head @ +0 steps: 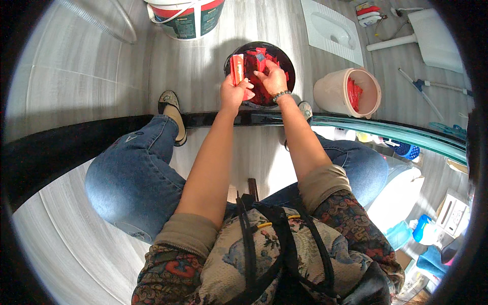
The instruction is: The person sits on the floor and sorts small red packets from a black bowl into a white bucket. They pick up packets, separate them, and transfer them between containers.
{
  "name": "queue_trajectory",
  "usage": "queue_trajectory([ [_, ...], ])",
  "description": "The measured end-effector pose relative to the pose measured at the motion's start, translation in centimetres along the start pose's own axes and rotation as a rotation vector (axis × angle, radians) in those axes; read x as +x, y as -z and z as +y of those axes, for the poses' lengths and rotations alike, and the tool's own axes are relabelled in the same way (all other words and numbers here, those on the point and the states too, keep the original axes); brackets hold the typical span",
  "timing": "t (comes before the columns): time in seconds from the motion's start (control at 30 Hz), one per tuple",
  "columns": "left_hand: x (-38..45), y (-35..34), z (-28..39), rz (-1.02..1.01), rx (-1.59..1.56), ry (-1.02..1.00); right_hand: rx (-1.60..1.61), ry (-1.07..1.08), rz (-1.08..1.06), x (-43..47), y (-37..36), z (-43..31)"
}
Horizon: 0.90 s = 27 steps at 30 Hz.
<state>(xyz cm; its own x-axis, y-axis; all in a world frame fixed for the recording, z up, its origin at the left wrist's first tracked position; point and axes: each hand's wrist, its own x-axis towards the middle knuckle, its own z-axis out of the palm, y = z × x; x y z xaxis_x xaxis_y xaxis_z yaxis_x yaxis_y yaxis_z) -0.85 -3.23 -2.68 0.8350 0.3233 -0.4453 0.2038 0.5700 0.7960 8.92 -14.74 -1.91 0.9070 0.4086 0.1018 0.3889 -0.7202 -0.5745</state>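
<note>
My left hand [234, 93] is closed on a stack of flat red packets [237, 68], held upright over the left side of a round black basin [289, 66]. Over the basin's right side, my right hand [273, 79] pinches a small red packet with a grey face [261, 58] between thumb and fingers. More red packets [263, 91] lie in the basin, in dark shadow. A beaded bracelet is on my right wrist.
A pale pink bucket [331, 89] with red packets in it stands tilted in view to the right. A large lidded pail [187, 23] is at the top left, a squat toilet [331, 32] at the top right. A black threshold [251, 119] crosses between my feet.
</note>
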Motion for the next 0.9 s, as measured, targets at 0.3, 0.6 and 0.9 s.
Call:
queue_trajectory([
  [0.3,0.1,0.1,-0.2,0.006,-0.014,0.003,-0.094,-0.097,-0.092,0.0,1.0,-0.5],
  [0.6,0.0,0.0,-0.2,-0.003,-0.001,-0.022,0.774,-0.776,-0.392,1.7,4.1,-1.2],
  [0.9,0.1,-0.2,-0.1,0.023,0.022,0.009,1.067,-0.990,-0.472,2.4,6.1,-0.9],
])
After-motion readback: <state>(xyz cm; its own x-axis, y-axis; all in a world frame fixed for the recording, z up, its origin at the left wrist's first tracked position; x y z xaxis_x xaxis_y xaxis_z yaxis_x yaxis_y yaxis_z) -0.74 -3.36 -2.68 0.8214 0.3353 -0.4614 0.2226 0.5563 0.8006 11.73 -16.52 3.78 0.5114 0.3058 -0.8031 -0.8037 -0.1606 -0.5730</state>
